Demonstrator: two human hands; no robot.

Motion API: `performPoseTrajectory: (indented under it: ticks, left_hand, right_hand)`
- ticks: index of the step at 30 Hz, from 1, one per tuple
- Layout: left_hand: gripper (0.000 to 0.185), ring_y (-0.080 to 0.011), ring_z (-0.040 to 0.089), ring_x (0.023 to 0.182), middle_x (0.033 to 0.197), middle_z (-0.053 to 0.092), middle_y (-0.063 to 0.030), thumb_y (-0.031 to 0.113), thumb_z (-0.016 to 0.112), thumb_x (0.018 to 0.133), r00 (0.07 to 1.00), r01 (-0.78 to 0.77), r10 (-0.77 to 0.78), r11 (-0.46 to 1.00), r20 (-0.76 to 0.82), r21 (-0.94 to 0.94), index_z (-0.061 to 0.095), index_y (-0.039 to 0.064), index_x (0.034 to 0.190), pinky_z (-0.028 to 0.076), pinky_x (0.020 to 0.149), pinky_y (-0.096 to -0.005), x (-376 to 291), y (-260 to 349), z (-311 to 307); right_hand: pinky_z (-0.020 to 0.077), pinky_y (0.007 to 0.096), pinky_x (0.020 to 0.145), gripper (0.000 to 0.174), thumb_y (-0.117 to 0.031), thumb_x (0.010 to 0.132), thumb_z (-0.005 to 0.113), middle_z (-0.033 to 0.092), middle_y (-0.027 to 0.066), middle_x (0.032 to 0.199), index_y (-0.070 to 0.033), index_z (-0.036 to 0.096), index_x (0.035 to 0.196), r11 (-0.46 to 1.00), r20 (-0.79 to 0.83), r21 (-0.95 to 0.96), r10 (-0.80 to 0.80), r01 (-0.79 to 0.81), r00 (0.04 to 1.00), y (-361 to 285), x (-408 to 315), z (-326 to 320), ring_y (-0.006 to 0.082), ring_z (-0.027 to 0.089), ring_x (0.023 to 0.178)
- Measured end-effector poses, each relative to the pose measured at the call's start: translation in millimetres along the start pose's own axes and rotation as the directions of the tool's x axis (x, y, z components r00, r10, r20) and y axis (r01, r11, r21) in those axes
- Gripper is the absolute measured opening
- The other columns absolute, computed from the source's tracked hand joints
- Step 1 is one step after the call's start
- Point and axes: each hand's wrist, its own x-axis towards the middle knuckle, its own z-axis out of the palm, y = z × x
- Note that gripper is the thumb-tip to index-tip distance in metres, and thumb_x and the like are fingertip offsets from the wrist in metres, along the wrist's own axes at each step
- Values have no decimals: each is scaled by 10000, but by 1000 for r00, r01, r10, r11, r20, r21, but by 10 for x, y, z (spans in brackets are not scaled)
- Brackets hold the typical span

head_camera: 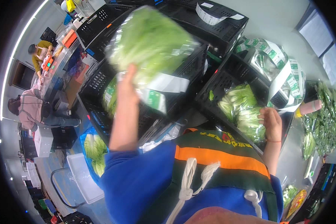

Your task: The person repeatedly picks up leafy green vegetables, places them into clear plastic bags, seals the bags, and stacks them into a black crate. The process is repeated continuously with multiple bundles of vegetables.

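Note:
My left hand (128,86) grips a clear bag of leafy green lettuce (154,42), raised over a black plastic crate (92,81) and blurred by motion. A white strip with green-printed labels (156,99) hangs below that bag. Inside the left crate, another bag of greens (109,96) is partly hidden behind my forearm. To the right, my right hand (271,121) has its fingers curled at the edge of a bag of pale-stemmed greens (249,120) in a second black crate (218,72). Whether the fingers grip the bag is unclear.
A loose reel of green-and-white labels (285,64) sits behind the right crate, near a pink bottle (310,107). Bagged greens (322,120) line the right side. Two people (30,109) stand at the far left. A blue bag of lettuce (93,151) is at my left.

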Motion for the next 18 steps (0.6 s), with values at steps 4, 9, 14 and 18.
performPoseTrajectory:
  ticks: [4,9,14,18]
  left_hand:
    - [493,-276,576,1041,1169,576,-131,185,701,809,990,137,-136,990,49,-19,502,15,1227,508,836,-403,564,323,-1077]
    - [563,-215,583,932,1108,586,-123,238,631,813,946,323,-293,897,-140,304,457,-15,1284,491,781,-354,890,-133,-1415]
    - [510,-251,567,977,1120,582,-138,253,550,846,989,67,-48,990,-142,128,457,1,1279,471,828,-396,508,235,-729]
    - [476,-280,555,1013,1129,579,-149,265,484,872,999,-50,50,998,6,-28,458,13,1275,455,865,-430,-63,252,-44]
  right_hand:
    - [488,258,625,229,-232,942,501,635,82,943,-31,572,1026,976,-253,201,132,-81,958,176,-132,-330,149,613,780]
    - [494,267,696,233,-225,897,532,631,45,935,-27,598,1001,982,-228,-33,173,-185,958,231,-213,-514,136,611,815]
    - [528,274,702,267,-254,934,523,636,53,919,-14,581,1034,977,-291,-211,-63,0,955,-216,-423,-1242,140,633,804]
    - [546,304,693,242,-220,905,540,636,85,925,-13,574,1026,989,-687,21,-90,144,721,-557,-381,-2471,169,638,792]
